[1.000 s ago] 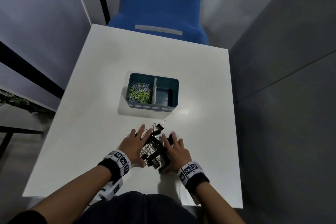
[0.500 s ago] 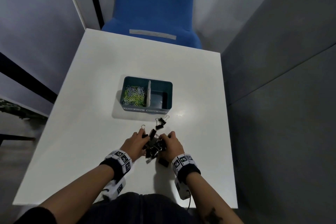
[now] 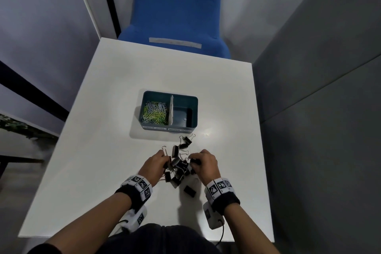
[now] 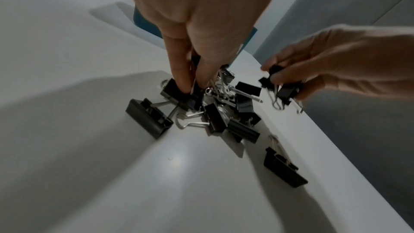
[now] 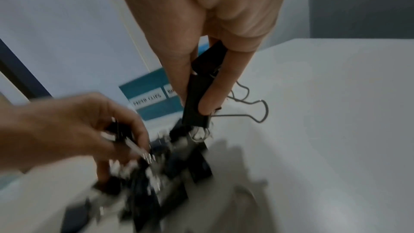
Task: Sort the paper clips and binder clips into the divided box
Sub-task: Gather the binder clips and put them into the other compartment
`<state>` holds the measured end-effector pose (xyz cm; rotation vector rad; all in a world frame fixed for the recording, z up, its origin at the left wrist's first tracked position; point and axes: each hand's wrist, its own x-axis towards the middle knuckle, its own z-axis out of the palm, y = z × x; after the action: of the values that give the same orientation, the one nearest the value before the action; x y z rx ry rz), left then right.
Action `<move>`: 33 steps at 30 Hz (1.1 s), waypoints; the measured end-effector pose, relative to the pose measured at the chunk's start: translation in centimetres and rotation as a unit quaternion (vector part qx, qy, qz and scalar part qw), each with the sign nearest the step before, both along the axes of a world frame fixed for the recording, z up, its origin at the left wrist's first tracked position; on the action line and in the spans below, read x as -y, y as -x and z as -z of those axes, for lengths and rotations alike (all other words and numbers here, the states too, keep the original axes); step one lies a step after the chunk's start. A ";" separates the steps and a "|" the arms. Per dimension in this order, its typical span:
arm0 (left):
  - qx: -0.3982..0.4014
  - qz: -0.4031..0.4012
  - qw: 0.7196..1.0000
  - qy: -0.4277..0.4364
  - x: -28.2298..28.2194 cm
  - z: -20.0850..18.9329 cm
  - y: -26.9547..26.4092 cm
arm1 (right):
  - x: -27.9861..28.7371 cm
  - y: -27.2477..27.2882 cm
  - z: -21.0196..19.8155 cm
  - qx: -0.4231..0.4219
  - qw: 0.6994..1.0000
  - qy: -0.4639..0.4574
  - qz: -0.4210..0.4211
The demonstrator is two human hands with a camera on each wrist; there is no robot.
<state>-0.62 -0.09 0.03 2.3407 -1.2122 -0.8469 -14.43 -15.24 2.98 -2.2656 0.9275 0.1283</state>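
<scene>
Black binder clips [image 3: 179, 168] with silver wire handles lie heaped on the white table [image 3: 103, 150] just before the teal divided box [image 3: 194, 109], its left compartment holding paper clips [image 3: 154, 112], while the left hand [image 3: 153, 166] and right hand [image 3: 205, 164] each pinch clips from the heap.

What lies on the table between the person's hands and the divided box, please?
In the head view, a few loose binder clips lie on the white table between the hands and the divided box; the rest of that stretch is bare.
</scene>
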 end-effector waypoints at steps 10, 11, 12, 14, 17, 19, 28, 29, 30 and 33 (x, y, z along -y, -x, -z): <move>-0.004 -0.050 0.996 0.068 1.4 -3.7 -1.9 | 6.4 -11.4 -7.5 0.116 0.992 0.053 -0.025; -0.004 -0.055 0.994 0.090 2.0 -4.7 -2.3 | 6.9 -12.2 -7.4 0.099 0.994 0.045 -0.025; -0.011 -0.066 0.992 0.110 2.8 -5.8 -2.8 | 7.4 -12.6 -7.3 0.084 0.995 0.042 -0.026; -0.032 -0.102 0.984 0.143 4.8 -8.2 -4.1 | 8.0 -12.5 -7.1 0.084 0.996 0.036 -0.007; -0.030 -0.140 0.972 0.187 8.6 -10.9 -5.8 | 8.2 -10.4 -6.7 0.132 0.987 0.029 0.081; -0.040 -0.159 0.968 0.191 11.1 -11.6 -6.5 | 8.1 -8.4 -5.9 0.140 0.981 0.026 0.134; 0.020 -0.139 0.986 0.094 10.8 -10.2 -5.1 | 6.1 -0.6 0.4 -0.045 0.995 -0.020 0.082; 0.044 -0.128 0.986 0.094 9.4 -9.9 -4.2 | 5.9 -0.3 0.8 -0.070 0.996 -0.016 0.056; 0.062 -0.113 0.988 0.084 7.9 -9.2 -3.5 | 5.6 -0.2 1.2 -0.088 0.996 -0.016 0.029; 0.077 -0.055 0.994 -0.049 2.9 -6.0 -1.8 | 4.8 -0.8 1.6 -0.098 0.994 -0.035 -0.024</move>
<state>1.18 -3.04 6.07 2.5681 -1.1097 -0.7147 -13.67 -20.01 1.35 -2.2386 0.9538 0.4051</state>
